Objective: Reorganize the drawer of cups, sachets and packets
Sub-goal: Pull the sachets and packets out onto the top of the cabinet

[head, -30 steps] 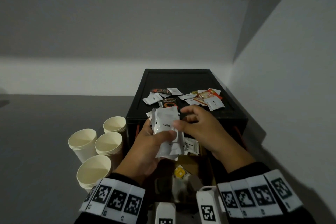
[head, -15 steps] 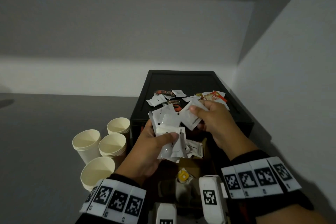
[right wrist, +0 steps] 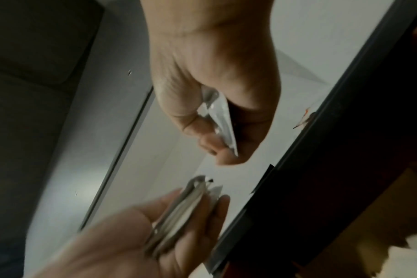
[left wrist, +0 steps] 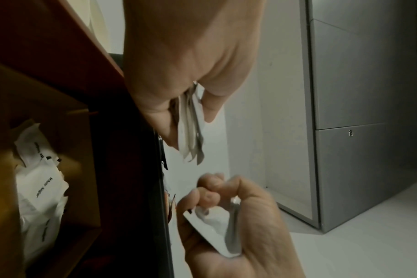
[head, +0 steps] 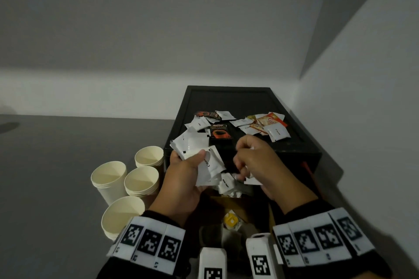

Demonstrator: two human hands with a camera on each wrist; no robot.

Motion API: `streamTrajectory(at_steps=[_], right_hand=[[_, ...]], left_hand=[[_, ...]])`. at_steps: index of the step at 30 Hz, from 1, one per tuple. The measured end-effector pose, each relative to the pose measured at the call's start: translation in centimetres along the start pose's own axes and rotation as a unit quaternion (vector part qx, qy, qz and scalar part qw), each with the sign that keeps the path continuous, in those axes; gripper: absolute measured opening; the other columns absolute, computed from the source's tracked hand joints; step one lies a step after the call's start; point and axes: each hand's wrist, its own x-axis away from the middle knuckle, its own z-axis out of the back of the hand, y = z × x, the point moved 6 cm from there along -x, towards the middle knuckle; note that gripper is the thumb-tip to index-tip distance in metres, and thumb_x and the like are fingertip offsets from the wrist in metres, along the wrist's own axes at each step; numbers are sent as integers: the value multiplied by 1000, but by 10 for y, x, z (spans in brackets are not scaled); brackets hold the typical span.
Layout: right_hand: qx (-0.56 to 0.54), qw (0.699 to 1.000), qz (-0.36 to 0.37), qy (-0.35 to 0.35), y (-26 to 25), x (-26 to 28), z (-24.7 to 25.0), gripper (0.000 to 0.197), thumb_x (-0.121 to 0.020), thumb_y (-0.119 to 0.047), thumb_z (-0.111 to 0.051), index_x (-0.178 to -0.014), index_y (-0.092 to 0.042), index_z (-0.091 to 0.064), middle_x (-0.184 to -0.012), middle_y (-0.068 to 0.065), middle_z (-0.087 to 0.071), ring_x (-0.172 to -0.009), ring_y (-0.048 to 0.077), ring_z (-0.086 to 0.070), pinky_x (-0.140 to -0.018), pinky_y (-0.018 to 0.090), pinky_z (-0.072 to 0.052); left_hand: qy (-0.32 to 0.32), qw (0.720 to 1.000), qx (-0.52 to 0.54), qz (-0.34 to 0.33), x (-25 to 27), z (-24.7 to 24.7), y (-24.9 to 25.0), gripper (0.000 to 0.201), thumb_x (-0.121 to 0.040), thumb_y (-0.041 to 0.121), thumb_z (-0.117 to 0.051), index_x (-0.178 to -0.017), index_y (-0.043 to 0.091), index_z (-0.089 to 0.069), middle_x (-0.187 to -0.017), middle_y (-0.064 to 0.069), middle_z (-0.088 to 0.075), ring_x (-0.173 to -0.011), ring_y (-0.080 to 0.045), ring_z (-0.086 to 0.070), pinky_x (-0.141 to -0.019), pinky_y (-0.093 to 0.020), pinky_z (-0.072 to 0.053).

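Two hands: both hold white sachets above the open drawer (head: 258, 190), close together but apart.
Left hand (head: 181, 179): fingers and thumb curl round a fanned stack of white sachets (head: 199, 154), thumb pressing on top; the stack sits over the drawer's left near edge.
Right hand (head: 260, 165): fingers bunched, pinching a single sachet (left wrist: 214, 231); half a second ago it was raised at the top of the stack, now it has dropped to the right of it.
Change: one sachet appears pulled off the stack, judging by where the right hand has gone.
Meaning: sorting by type is likely underway; much is left.
Drawer: more white sachets (head: 226, 184) lie inside, just below the hands.
Black cabinet top (head: 229, 102): loose mixed packets (head: 269, 124) lie scattered, far of the hands.
Cups (head: 140, 181): four stacks stand on the floor, left of the drawer.
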Motion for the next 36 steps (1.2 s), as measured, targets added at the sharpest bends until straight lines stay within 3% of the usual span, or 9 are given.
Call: streamTrajectory(at_steps=[4,9,13,20,23,25,28,32,36], right_hand=[[152,987,47,-26,0,-3,-21,35,-72,-40,-75,-92,-22,-53,-84,-3,-56,-70,8,-52,-58,22,-40],[120,992,45,-20,-7,-8,-17,13,-87,-28,-64,-94,-17,-62,-86,-3,-64,-73,9,-58,-57,23,-44],[60,998,-4,-14,-10,-15,0,11,-93,-24,-56,-83,-21,-61,-74,-3,-58,-60,9,-49,-52,21,-39],[-39,990,-34,133,-5,-64,57,11,-90,-9,-55,-86,-18,-49,-66,6,-41,-50,15,-37,-43,25,-32],[40,977,-58,200,6,-82,84,23,-86,-10,-60,-108,-11,-54,-72,10,-51,-55,19,-47,-47,27,-38],[103,966,-75,225,12,-86,96,40,-83,-15,-64,-120,-8,-52,-96,12,-60,-79,25,-60,-63,32,-49],[169,942,-27,287,1,-74,94,41,-88,-15,-60,-127,-12,-48,-111,7,-50,-93,22,-52,-78,30,-46],[117,988,39,89,-19,-51,30,30,-87,-32,-63,-114,-22,-55,-108,-4,-53,-82,12,-53,-67,25,-44],[177,978,86,-69,-29,-32,-30,56,-72,-48,-74,-118,-27,-50,-100,-12,-52,-87,3,-52,-65,19,-42]], left_hand=[[0,1000,-20,10,0,-5,-4,37,-91,6,-55,-123,20,-45,-105,-12,-65,-84,-29,-66,-62,-42,-57],[-33,999,-26,14,-3,-10,-3,30,-92,10,-54,-116,28,-50,-104,-8,-67,-84,-26,-68,-62,-42,-57],[-54,998,-27,-9,-9,-10,3,40,-93,5,-48,-129,23,-46,-112,-11,-67,-88,-28,-68,-67,-45,-56],[-41,999,-31,2,-25,-6,6,47,-93,6,-50,-134,26,-42,-120,-13,-62,-99,-31,-64,-70,-44,-54],[-23,999,-23,10,-30,-2,6,47,-92,6,-50,-134,25,-43,-123,-14,-61,-103,-34,-62,-74,-45,-53],[-18,1000,-16,16,-33,-2,6,46,-92,6,-51,-134,25,-44,-122,-15,-61,-100,-34,-63,-70,-44,-53],[-11,1000,-12,17,-36,0,6,47,-91,5,-51,-133,24,-44,-119,-16,-62,-95,-33,-64,-65,-42,-53],[-9,1000,-7,14,-40,-1,6,45,-91,6,-51,-132,24,-45,-115,-14,-64,-95,-32,-65,-65,-40,-53],[-21,999,-45,-14,-39,-3,7,39,-94,9,-47,-133,11,-45,-99,-6,-62,-78,-19,-63,-55,-29,-54]])
